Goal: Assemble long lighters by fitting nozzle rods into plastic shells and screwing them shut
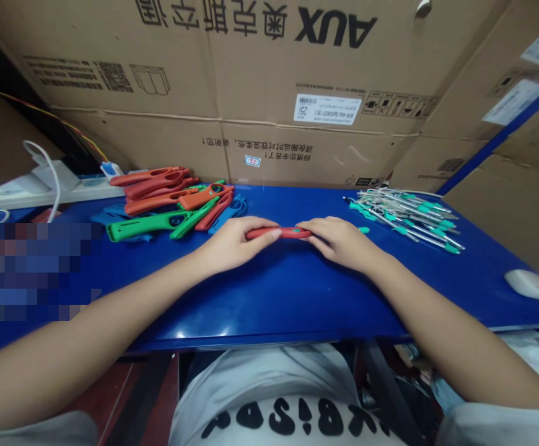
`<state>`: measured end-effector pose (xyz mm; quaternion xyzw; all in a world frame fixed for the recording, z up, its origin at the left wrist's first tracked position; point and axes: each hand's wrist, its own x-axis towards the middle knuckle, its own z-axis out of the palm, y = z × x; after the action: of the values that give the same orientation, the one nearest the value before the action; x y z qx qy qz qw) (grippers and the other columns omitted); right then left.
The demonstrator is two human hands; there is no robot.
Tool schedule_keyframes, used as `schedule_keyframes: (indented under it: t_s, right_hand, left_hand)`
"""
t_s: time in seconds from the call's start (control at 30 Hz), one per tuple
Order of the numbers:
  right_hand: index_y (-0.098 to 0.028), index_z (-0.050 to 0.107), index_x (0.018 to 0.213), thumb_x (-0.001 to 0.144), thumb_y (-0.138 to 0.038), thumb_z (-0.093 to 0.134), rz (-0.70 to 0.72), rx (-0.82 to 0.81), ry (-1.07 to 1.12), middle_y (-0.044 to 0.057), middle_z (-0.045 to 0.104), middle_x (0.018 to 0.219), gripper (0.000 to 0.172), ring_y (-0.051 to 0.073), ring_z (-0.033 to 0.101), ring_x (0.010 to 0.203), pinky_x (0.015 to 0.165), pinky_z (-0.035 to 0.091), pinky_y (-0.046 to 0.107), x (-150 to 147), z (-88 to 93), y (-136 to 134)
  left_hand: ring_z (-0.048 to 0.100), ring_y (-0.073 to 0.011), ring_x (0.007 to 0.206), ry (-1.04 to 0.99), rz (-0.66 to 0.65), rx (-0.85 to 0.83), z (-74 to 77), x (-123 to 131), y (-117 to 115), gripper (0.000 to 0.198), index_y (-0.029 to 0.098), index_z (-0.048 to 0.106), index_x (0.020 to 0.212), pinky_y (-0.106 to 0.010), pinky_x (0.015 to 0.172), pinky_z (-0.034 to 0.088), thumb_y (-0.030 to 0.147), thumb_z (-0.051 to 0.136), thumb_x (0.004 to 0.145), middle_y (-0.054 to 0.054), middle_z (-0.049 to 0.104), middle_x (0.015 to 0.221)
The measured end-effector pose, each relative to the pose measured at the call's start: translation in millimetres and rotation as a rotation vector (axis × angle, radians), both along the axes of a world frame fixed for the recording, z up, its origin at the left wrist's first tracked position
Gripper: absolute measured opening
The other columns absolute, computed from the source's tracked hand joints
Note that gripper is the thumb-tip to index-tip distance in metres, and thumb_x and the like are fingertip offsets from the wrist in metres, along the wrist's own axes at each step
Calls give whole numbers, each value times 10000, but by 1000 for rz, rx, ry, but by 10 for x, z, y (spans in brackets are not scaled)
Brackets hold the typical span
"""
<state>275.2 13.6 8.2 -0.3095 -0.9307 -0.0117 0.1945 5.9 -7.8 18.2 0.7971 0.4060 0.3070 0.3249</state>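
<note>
Slim red plastic casing point(292, 235) hovered over glossy blue counter point(269, 297), thin silvery teal-ended rods point(406, 217) at two o'clock! Left grip point(239, 244) clasped nine-o'clock end, right grip point(341, 241) pinched three-o'clock end. Looked light, stiff, perhaps slick; firm ends seemed safest hold.

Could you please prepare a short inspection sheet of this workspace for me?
Surface: blue tabletop, glossy, with light reflections near the front edge.
Job's things: red casing between the hands; coloured casings piled left; metal rods with teal parts piled right.
Clutter: white computer mouse at far right.
Hands: left hand grips the casing's left end; right hand holds its right end.
Cables: white cable by the power strip; thin red-and-yellow wires above it.
Surroundings: cardboard with upside-down print behind.
</note>
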Motion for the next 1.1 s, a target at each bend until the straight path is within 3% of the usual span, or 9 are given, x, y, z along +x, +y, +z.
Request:
schedule_keyframes:
  t_s: [0.1,0.2,0.33,0.5,0.63,0.7,0.83,1.0,1.1]
  right_hand:
    - [-157,683,1192,1021,-238,462,37,-52,4,118,770,1126,291,245,719,909,821,512,383,-16,10,-27]
    - [-164,696,1155,1031,-260,453,49,-109,-12,107,780,1085,289,234,715,875,824,505,377,-60,33,-61]
    - [-176,638,1302,1027,-346,500,1,-108,-46,133,736,1234,352,277,695,1070,949,482,434,-71,75,-65]
    - [-186,516,1453,927,-412,649,-213,0,-134,166,611,1422,588,374,568,1282,1055,418,557,187,122,73]
    - [-134,542,1424,883,-383,672,-431,-10,-207,213,647,1352,610,418,592,1231,1010,443,578,467,112,238]
    - [-135,619,1336,900,-335,636,-467,-35,-223,203,695,1275,480,401,630,1176,982,458,559,545,109,292]
    - [-183,746,1057,949,-263,558,-351,-54,-197,136,769,1102,231,340,680,1050,980,439,530,531,138,309]
    - [-193,744,1036,986,-330,559,-54,-204,-44,108,769,1039,235,257,661,960,893,468,405,291,175,172]
    - [-170,736,1008,1001,-386,542,52,-350,-8,101,749,956,290,226,628,888,830,477,355,152,169,61]
  left_hand:
    - [657,-209,920,161,-103,295,3,0,-79,389,173,696,1237,-319,843,497,440,569,984,-83,720,1036]
    - [659,-209,959,229,-175,355,1,-7,-97,359,139,670,1262,-317,872,497,347,483,1036,-98,713,1051]
    - [662,-215,950,291,-182,400,7,-43,-41,330,132,673,1208,-328,863,509,315,453,1046,-103,704,1023]
    - [661,-226,950,346,-129,419,25,-117,44,343,130,679,1182,-346,863,509,331,436,1048,-109,700,1020]
    - [660,-235,948,348,-82,415,34,-175,104,380,128,689,1170,-355,862,504,382,435,1046,-113,706,1020]
    - [662,-236,953,345,-77,408,39,-198,127,395,128,687,1185,-351,864,503,398,434,1046,-113,709,1029]
    - [666,-235,957,331,-86,412,46,-219,141,404,128,690,1183,-346,868,505,411,435,1048,-112,715,1036]
    - [662,-223,1001,317,-152,469,15,-208,119,398,127,655,1274,-341,910,520,385,451,1050,-121,690,1102]
    - [649,-224,1079,323,-220,535,-26,-199,111,395,167,607,1372,-353,957,524,344,471,1046,-132,661,1207]
